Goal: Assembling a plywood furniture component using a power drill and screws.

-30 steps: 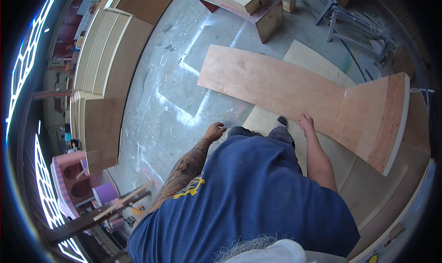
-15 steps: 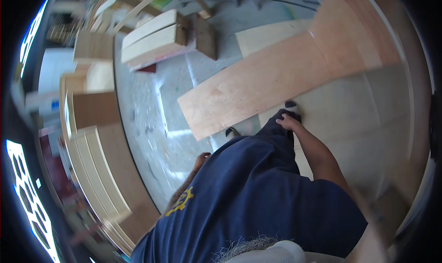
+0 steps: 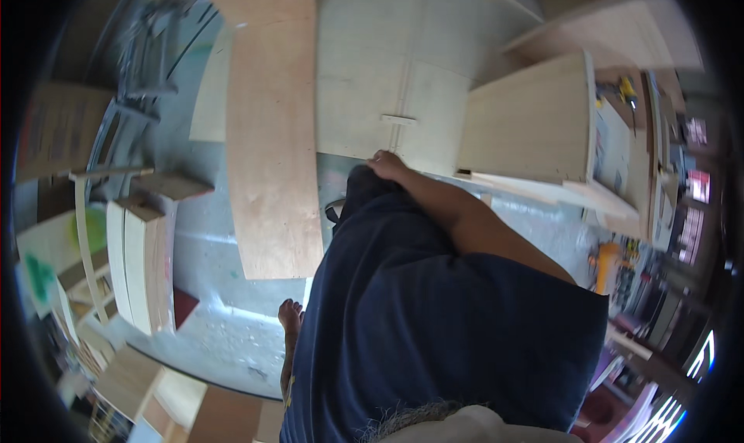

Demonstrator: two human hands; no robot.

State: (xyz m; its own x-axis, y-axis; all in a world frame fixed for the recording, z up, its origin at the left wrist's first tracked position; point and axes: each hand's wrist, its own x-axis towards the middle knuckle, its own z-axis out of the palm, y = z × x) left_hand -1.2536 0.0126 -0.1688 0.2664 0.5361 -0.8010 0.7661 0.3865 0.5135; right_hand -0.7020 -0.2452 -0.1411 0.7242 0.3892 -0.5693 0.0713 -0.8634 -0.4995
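Observation:
My left hand (image 3: 291,317) hangs low at my left side, its fingers loosely bent and slightly apart, with nothing seen in them. In front of my dark trousers (image 3: 364,191) is my right hand (image 3: 385,165), its bare arm crossing my navy shirt (image 3: 434,327). The right fingers are loosely bent and partly hidden, and no object shows in them. Nearest both hands is a long reddish plywood sheet (image 3: 273,148), lying ahead and to the left. Beyond my right hand spread pale panels (image 3: 356,94) with a small wooden strip (image 3: 398,120) on them.
On the right stands a pale wooden cabinet (image 3: 527,125), with a yellow-and-black power tool (image 3: 628,93) behind it. At left are stacked pale box-shaped pieces (image 3: 132,265) and metal stands (image 3: 147,63). Open wooden boxes (image 3: 174,396) line the lower left above the grey floor (image 3: 205,245).
My view has swung to the right. The plywood sheet now runs nearly straight ahead, and the cabinet has come into view at right. Both hands stay without any visible object.

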